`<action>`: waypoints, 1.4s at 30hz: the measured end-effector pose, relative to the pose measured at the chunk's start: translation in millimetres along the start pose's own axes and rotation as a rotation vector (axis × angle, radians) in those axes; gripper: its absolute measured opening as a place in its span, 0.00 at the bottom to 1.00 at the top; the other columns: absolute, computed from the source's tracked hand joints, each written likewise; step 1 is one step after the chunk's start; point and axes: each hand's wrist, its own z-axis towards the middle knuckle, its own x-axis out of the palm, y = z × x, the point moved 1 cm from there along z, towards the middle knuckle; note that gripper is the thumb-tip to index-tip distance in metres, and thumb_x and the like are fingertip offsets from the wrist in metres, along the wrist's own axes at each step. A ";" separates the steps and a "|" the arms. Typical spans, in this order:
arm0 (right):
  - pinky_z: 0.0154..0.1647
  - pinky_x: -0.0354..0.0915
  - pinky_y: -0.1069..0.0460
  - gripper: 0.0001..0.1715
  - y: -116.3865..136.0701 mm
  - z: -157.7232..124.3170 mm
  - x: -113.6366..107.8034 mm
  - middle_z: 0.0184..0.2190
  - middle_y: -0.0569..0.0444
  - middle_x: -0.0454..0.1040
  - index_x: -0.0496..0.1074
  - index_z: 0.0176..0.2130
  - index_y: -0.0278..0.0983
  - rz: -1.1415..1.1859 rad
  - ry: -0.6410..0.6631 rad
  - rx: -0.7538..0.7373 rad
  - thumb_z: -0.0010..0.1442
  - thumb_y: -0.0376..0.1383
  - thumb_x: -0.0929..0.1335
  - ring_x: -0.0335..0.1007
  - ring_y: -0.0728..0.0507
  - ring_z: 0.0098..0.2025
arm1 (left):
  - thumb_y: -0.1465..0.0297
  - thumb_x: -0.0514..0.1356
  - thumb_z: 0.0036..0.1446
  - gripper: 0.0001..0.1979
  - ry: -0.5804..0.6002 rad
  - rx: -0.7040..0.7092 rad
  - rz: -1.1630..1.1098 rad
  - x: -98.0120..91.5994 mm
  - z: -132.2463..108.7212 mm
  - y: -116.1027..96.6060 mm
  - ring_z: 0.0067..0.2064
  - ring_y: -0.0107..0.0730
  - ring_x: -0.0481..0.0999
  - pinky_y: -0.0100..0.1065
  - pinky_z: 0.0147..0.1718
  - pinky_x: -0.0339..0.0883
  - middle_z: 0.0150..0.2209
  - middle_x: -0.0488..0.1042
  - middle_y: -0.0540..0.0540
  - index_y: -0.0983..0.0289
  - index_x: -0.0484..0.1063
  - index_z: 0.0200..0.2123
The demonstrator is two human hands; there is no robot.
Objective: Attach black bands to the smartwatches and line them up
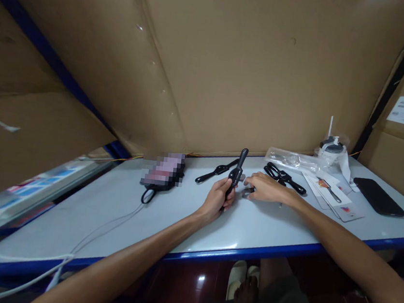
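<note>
My left hand (218, 196) is closed around one end of a black spokeshave (236, 175), a tool with a handle on each side, which it holds tilted upward above the table. Close to its right, my right hand (264, 187) has bent fingers pinched on a small grey metal piece (247, 192); the exact shape is hard to make out. Another black spokeshave (218, 170) lies on the table behind my left hand. Beyond my right hand lie more black spokeshaves (286, 178), crossed over one another and partly hidden by that hand.
Printed cards (332, 193) and clear plastic wrapping (292, 158) lie to the right, near a black phone-like slab (379, 196) and a plastic-wrapped white device (331, 149). At left is a blurred-out device (163, 171) with a cable. Cardboard walls (251, 69) enclose the white table (113, 224).
</note>
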 end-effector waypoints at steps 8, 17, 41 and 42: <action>0.44 0.63 0.48 0.14 5.4 -2.1 -1.6 0.47 0.40 0.76 0.79 0.42 0.34 -0.093 0.027 0.060 0.59 0.40 0.72 0.71 0.34 0.51 | 0.55 0.62 0.60 0.17 -0.010 0.009 0.001 0.8 -1.3 -0.5 0.14 0.19 0.51 0.24 0.11 0.46 0.17 0.58 0.41 0.63 0.65 0.32; 0.43 0.63 0.49 0.10 8.0 -3.6 -4.1 0.46 0.40 0.76 0.79 0.38 0.33 -0.012 0.024 0.051 0.57 0.37 0.74 0.72 0.35 0.49 | 0.54 0.63 0.59 0.18 -0.005 0.009 -0.007 0.3 -0.3 0.2 0.13 0.19 0.52 0.24 0.10 0.46 0.17 0.58 0.41 0.63 0.65 0.32; 0.29 0.62 0.55 0.05 -3.6 4.4 -12.5 0.21 0.59 0.71 0.70 0.33 0.36 0.611 -0.278 0.261 0.62 0.30 0.69 0.70 0.48 0.25 | 0.55 0.63 0.59 0.17 -0.033 0.004 -0.023 0.5 -2.1 -2.3 0.13 0.19 0.52 0.23 0.11 0.46 0.17 0.58 0.41 0.63 0.65 0.32; 0.27 0.63 0.55 0.04 -3.6 5.5 -10.6 0.20 0.60 0.70 0.69 0.34 0.36 0.774 -0.241 0.280 0.62 0.30 0.69 0.69 0.49 0.22 | 0.56 0.63 0.59 0.17 -0.027 0.006 -0.031 0.6 -2.4 -2.9 0.14 0.18 0.52 0.23 0.11 0.47 0.17 0.58 0.41 0.63 0.65 0.32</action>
